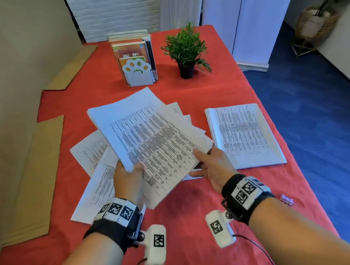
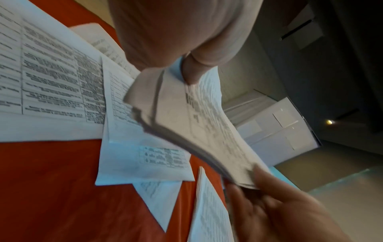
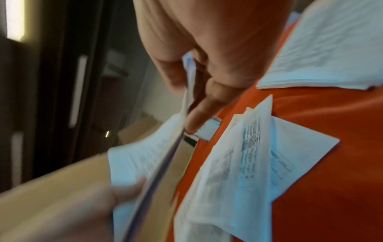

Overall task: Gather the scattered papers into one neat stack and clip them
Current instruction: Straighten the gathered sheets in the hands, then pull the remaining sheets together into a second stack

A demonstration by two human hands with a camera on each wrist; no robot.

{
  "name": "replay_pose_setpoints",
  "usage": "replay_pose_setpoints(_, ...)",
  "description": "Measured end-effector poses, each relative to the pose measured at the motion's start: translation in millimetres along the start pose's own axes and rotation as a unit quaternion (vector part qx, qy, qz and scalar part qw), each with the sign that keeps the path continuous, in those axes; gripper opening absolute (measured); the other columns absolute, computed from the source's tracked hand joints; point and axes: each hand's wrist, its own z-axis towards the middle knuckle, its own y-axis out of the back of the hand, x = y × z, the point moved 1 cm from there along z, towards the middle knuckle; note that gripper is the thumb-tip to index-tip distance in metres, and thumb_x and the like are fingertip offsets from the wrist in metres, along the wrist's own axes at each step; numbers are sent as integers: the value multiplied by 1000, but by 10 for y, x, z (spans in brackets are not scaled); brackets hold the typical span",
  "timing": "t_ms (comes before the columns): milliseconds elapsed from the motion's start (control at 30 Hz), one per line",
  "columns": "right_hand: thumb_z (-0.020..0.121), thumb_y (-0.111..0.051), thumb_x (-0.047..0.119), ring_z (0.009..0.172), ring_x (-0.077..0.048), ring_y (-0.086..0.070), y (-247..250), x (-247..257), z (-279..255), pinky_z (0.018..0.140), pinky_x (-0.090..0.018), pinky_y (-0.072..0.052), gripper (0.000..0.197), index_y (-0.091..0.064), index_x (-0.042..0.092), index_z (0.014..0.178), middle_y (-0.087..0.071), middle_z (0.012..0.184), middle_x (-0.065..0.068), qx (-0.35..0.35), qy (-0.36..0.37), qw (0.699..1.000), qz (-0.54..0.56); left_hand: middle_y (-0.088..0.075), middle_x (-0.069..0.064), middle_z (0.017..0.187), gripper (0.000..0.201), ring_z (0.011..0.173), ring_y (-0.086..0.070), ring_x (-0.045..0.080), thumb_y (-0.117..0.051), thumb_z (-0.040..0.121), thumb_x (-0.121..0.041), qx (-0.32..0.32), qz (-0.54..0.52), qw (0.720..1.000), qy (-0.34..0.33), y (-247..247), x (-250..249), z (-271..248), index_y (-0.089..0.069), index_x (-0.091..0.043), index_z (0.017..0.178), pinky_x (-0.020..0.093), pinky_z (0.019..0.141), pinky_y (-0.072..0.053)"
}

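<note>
Both hands, left hand [image 1: 128, 176] and right hand [image 1: 212, 165], grip the near edge of the thick bundle of printed white papers [image 1: 152, 140] lifted above the red-clothed table [image 1: 182, 221]; better to tap it square before collecting the loose printed sheets [image 1: 91, 153] left and the separate printed stack [image 1: 244, 136] right.

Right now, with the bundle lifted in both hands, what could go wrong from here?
1. The held bundle is pinched only at its near corners by the left hand and right hand; its sheets look fanned and could slip.
2. Loose sheets lie on the red cloth beneath it and could be swept askew.
3. The separate pile to the right might be left out.
</note>
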Motion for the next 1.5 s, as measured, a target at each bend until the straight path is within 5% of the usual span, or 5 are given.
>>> replay_pose_setpoints(367, 85, -54, 21, 91, -29, -59, 1001, 96, 316, 79, -52, -55, 15, -44, 17, 95, -53, 102, -13, -301, -62, 951, -37, -37, -2, 150, 66, 135, -39, 23, -54, 93, -27, 143, 60, 980, 126, -28, 304, -6, -17, -32, 148, 49, 113, -29)
replay_pose_setpoints(667, 96, -44, 11, 72, -19, -55, 1652, 22, 568, 33, -19, -46, 14, -48, 20, 86, -52, 88, -1, -396, -92, 913, 20, -40, 8, 147, 55, 133, -40, 26, -57, 91, -18, 124, 140, 973, 136, 57, 526, -11, -34, -21, 142, 44, 111, -33)
replay_pose_setpoints(933, 88, -51, 4, 122, -35, -48, 1386, -175, 477, 90, -42, -46, 68, -18, 8, 147, -37, 142, -20, -533, -99, 840, -15, -33, 8, 152, 53, 136, -36, 30, -57, 90, -21, 62, 219, 965, 132, 355, 583, 309, -39, -20, 139, 46, 108, -34)
replay_pose_setpoints(1200, 84, -50, -5, 88, -22, -53, 305, -645, 517, 74, -28, -42, 48, -49, 6, 131, -56, 103, -10, -267, -97, 941, -186, -42, 21, 142, 62, 129, -41, 41, -65, 78, -18, -54, 441, 888, 116, 957, 762, 809, -46, -10, 137, 44, 110, -34)
replay_pose_setpoints(1500, 84, -51, 9, 91, -24, -50, -300, -633, 853, 90, -33, -47, 47, -50, 23, 130, -39, 116, -8, -84, -62, 927, -360, -38, 17, 144, 107, 131, -41, 36, -84, 62, -26, 22, 431, 896, 108, 1157, 889, 832, -21, -19, 148, 44, 108, -37)
